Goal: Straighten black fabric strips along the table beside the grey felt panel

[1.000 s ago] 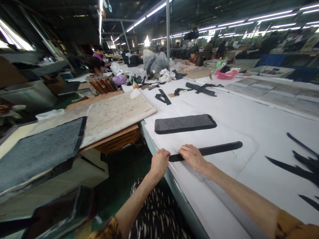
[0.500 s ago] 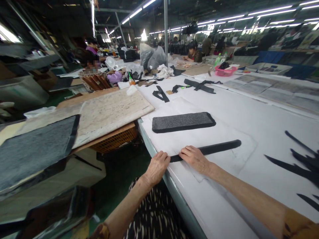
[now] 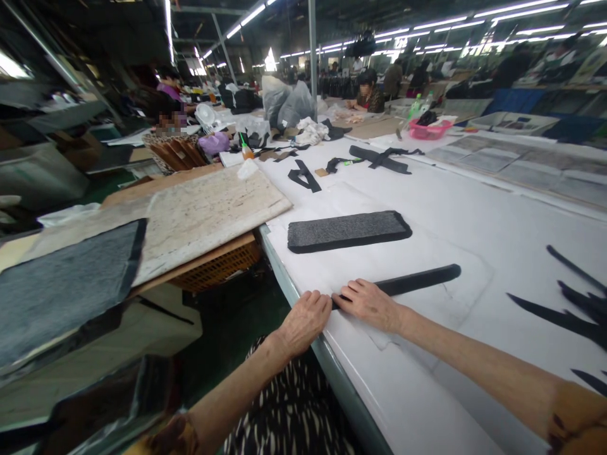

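Note:
A long narrow black strip (image 3: 420, 279) lies on the white tabletop (image 3: 427, 208), its far end rounded. My left hand (image 3: 308, 316) has its fingers closed on the strip's near end, by the table edge. Close beside it, my right hand (image 3: 367, 303) presses down on the strip with bent fingers, thumb side toward the left hand. The part of the strip under both hands is hidden. Beyond my hands rests a flat grey textured panel (image 3: 348, 231) with black edging.
Black pointed strips (image 3: 554, 313) lie at the right. To the left, a stained board (image 3: 208, 212) and a grey black-edged sheet (image 3: 71, 278) sit over an orange crate (image 3: 215, 262). Black scraps (image 3: 379, 158), a glue bottle (image 3: 246, 150) and a pink basket (image 3: 430, 130) are farther back.
My left hand has shifted slightly right along the strip, and the fingers of my right hand have come closer to it. The view has tilted a little.

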{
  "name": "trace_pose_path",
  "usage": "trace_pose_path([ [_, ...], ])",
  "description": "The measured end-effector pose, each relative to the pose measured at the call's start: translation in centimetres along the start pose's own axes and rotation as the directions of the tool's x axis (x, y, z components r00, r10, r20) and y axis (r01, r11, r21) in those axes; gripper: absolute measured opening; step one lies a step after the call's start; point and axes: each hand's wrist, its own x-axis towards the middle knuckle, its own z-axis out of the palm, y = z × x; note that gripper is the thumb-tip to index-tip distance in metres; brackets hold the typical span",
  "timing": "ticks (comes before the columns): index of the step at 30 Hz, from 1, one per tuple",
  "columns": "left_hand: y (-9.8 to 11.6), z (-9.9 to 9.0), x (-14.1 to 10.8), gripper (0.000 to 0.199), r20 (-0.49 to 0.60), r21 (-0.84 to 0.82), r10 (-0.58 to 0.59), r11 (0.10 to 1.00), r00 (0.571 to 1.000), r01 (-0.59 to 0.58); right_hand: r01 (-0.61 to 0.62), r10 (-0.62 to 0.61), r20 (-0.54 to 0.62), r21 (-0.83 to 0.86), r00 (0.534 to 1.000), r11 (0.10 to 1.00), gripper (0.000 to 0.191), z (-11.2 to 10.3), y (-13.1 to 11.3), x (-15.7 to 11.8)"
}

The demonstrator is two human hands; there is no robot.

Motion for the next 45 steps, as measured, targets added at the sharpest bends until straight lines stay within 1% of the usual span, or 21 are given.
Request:
trace_pose_path([
  [5,-0.5,0.0,-0.1,0.032,0.009,0.087,0.090,0.992,0.996,-0.091,0.004,-0.004,-0.023,-0.018,1.000,1.000,0.020,0.0,0.0,0.0],
  [7,-0.9,0.0,-0.8,0.032,0.028,0.066,0.095,0.993,0.995,-0.096,0.010,-0.011,-0.042,-0.027,0.999,1.000,0.020,0.1,0.0,0.0],
  [9,-1.1,0.3,-1.8,0.036,0.035,-0.019,0.023,1.000,0.999,-0.022,0.015,-0.017,-0.057,-0.036,0.998,0.999,0.021,0.2,-0.1,0.0],
  [11,-0.9,0.8,-2.7,0.044,0.010,-0.138,-0.121,0.983,0.993,0.121,0.011,-0.014,-0.064,-0.044,0.998,0.999,0.022,0.2,-0.1,-0.1],
  [13,-0.2,1.4,-3.4,0.051,-0.050,-0.264,-0.281,0.929,0.958,0.259,0.002,-0.006,-0.067,-0.051,0.998,0.999,0.023,0.3,-0.1,-0.2],
  [16,0.8,2.4,-3.7,0.052,-0.159,-0.435,-0.452,0.830,0.878,0.349,-0.016,0.012,-0.083,-0.054,0.996,0.998,0.022,0.4,-0.1,-0.4],
  [18,1.3,2.9,-3.5,0.050,-0.206,-0.514,-0.509,0.783,0.836,0.350,-0.030,0.025,-0.095,-0.050,0.995,0.998,0.022,0.6,-0.1,-0.6],
  [23,1.6,3.6,-3.3,0.046,-0.288,-0.591,-0.557,0.743,0.779,0.313,-0.048,0.042,-0.105,-0.050,0.994,0.998,0.020,0.9,-0.2,-0.9],
  [24,1.6,3.6,-3.4,0.045,-0.307,-0.611,-0.583,0.727,0.753,0.314,-0.048,0.042,-0.106,-0.051,0.993,0.998,0.019,0.9,-0.2,-0.9],
  [25,1.7,3.7,-3.6,0.043,-0.320,-0.641,-0.622,0.698,0.715,0.320,-0.046,0.040,-0.107,-0.052,0.993,0.998,0.019,1.0,-0.2,-1.0],
  [27,1.9,3.9,-4.1,0.037,-0.305,-0.732,-0.727,0.592,0.615,0.336,-0.043,0.037,-0.101,-0.055,0.994,0.998,0.020,1.1,-0.2,-1.0],
  [28,2.0,3.9,-4.4,0.033,-0.265,-0.790,-0.781,0.513,0.566,0.337,-0.043,0.038,-0.095,-0.058,0.995,0.997,0.021,1.1,-0.2,-1.0],
  [29,2.0,4.0,-4.6,0.029,-0.196,-0.850,-0.830,0.409,0.522,0.332,-0.043,0.038,-0.087,-0.061,0.995,0.997,0.022,1.0,-0.2,-0.9],
  [30,2.0,4.0,-4.8,0.025,-0.101,-0.904,-0.865,0.286,0.491,0.318,-0.042,0.037,-0.079,-0.062,0.996,0.997,0.023,1.0,-0.3,-0.7],
  [31,1.9,4.1,-5.0,0.022,0.006,-0.944,-0.881,0.151,0.473,0.293,-0.041,0.036,-0.070,-0.063,0.997,0.997,0.024,0.9,-0.3,-0.4],
  [33,1.6,4.1,-4.9,0.029,0.199,-0.970,-0.864,-0.108,0.463,0.216,-0.031,0.027,-0.055,-0.064,0.998,0.997,0.024,0.7,-0.6,0.5],
  [34,1.3,4.1,-4.7,0.037,0.268,-0.962,-0.843,-0.210,0.466,0.174,-0.020,0.017,-0.050,-0.063,0.999,0.998,0.024,0.6,-0.8,1.0],
  [35,1.1,4.1,-4.4,0.043,0.312,-0.950,-0.824,-0.279,0.472,0.142,-0.009,0.006,-0.047,-0.062,0.999,0.998,0.024,0.5,-1.0,1.6],
  [37,0.5,4.2,-3.6,0.050,0.354,-0.933,-0.803,-0.339,0.479,0.123,0.014,-0.017,-0.045,-0.059,0.999,0.998,0.022,0.3,-1.6,2.6],
  [41,-0.3,4.7,-2.3,0.044,0.363,-0.931,-0.798,-0.334,0.481,0.148,0.018,-0.020,-0.039,-0.045,0.999,0.999,0.019,0.6,-2.3,3.6],
  [45,-0.6,5.3,-2.2,0.040,0.366,-0.927,-0.783,-0.355,0.503,0.122,0.048,-0.050,-0.038,-0.044,0.998,0.998,0.016,1.3,-1.8,3.3],
])
